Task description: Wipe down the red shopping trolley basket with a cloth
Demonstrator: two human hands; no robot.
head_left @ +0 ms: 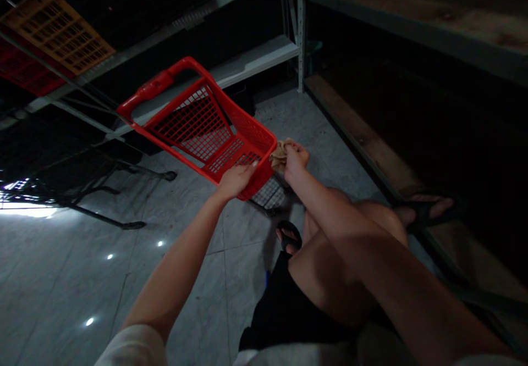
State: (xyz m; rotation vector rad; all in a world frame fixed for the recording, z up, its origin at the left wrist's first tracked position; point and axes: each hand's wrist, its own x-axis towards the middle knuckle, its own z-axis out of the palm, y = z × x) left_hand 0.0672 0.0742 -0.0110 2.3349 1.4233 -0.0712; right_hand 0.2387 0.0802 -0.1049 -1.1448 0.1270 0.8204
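A small red plastic shopping cart point(237, 110) with grid walls stands on the floor in front of me, its handle pointing away to the upper left. My left hand point(238, 179) grips the cart's near rim, with the thumb lying along the edge and most of the fingers hidden. At the cart's near right corner, my right hand point(296, 157) is closed on a crumpled tan cloth point(279, 156). The cloth touches or nearly touches the outside of the corner.
Metal shelving point(264, 55) runs behind the cart, with a yellow crate point(61, 28) and a red crate point(28, 66) at upper left. A dark cart frame point(99, 217) on casters stands at left. Wooden-edged shelves point(433, 20) border my right side. My sandalled foot point(289, 237) is close to the cart.
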